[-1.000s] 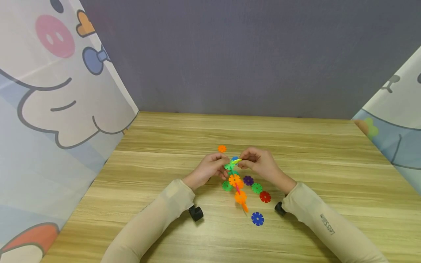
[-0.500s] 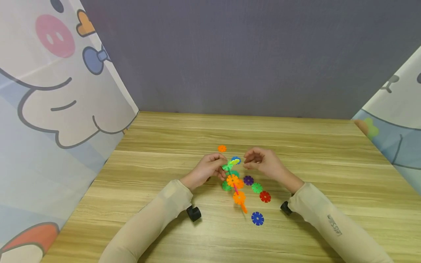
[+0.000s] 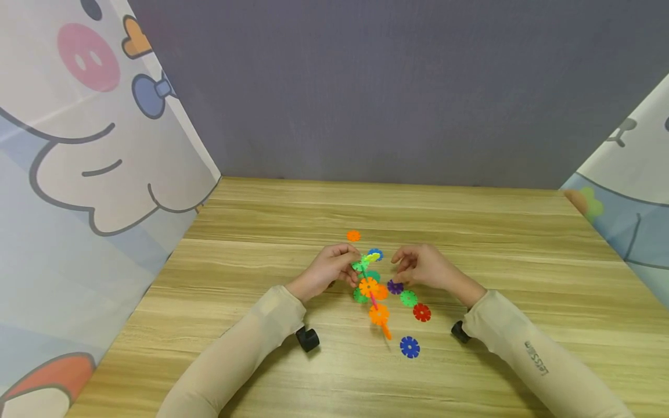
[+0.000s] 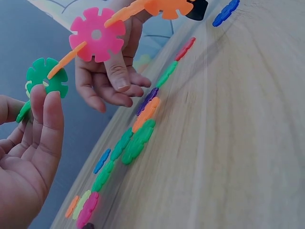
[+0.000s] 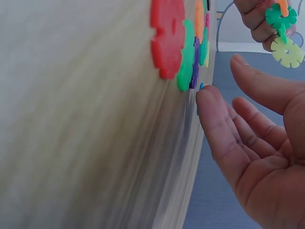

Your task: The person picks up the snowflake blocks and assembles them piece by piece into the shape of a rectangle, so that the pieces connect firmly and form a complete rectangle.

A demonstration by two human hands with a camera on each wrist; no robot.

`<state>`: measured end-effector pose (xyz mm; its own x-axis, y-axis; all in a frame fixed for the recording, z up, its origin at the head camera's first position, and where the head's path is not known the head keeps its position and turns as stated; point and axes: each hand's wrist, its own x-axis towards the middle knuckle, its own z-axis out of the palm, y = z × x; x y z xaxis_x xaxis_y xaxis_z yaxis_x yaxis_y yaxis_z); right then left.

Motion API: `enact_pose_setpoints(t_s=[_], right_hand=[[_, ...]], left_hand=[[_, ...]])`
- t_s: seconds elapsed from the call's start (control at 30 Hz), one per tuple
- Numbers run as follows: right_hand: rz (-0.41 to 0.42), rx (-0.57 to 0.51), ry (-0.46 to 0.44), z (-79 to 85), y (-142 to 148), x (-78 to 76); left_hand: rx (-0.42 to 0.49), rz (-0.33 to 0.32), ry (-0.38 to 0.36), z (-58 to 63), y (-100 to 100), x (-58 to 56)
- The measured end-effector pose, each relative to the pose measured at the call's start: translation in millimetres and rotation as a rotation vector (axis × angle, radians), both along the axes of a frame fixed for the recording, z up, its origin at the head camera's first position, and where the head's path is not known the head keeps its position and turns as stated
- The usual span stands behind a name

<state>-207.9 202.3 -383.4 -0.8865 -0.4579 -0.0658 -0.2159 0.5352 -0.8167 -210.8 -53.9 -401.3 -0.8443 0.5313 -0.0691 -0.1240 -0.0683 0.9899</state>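
Note:
My left hand (image 3: 330, 270) pinches one end of a chain of interlocking notched plastic discs, raised above the table. In the left wrist view, a green disc (image 4: 56, 76) is at the fingertips, followed by a pink disc (image 4: 88, 36) and orange ones. A pale yellow disc (image 5: 287, 53) forms the held end of the chain in the right wrist view. To the right, my right hand (image 3: 425, 268) holds nothing, thumb and fingers apart in its wrist view. Its fingertips overlap a purple disc (image 3: 395, 288) in the head view.
A green disc (image 3: 409, 298), a red disc (image 3: 421, 312) and a dark blue disc (image 3: 410, 347) lie right of the chain. Farther back lies an orange disc (image 3: 353, 235). Several more discs lie under the chain. A grey panel (image 3: 387, 93) closes off the table's far side.
My right hand has let go of the chain's yellow end, drawn back to the right and lowered toward the purple disc. My left hand still holds the chain, shifted slightly left.

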Motion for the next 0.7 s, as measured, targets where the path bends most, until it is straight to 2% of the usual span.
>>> enact_pose_setpoints(t_s=[0.3, 0.7], right_hand=[[0.051, 0.112, -0.033, -2.1, 0.3, -1.0], [0.09, 0.159, -0.04, -3.1, 0.0, -3.1]], left_hand=[[0.009, -0.008, 0.002, -1.7, -2.6, 0.4], [0.021, -0.002, -0.011, -0.7, -2.3, 0.7]])
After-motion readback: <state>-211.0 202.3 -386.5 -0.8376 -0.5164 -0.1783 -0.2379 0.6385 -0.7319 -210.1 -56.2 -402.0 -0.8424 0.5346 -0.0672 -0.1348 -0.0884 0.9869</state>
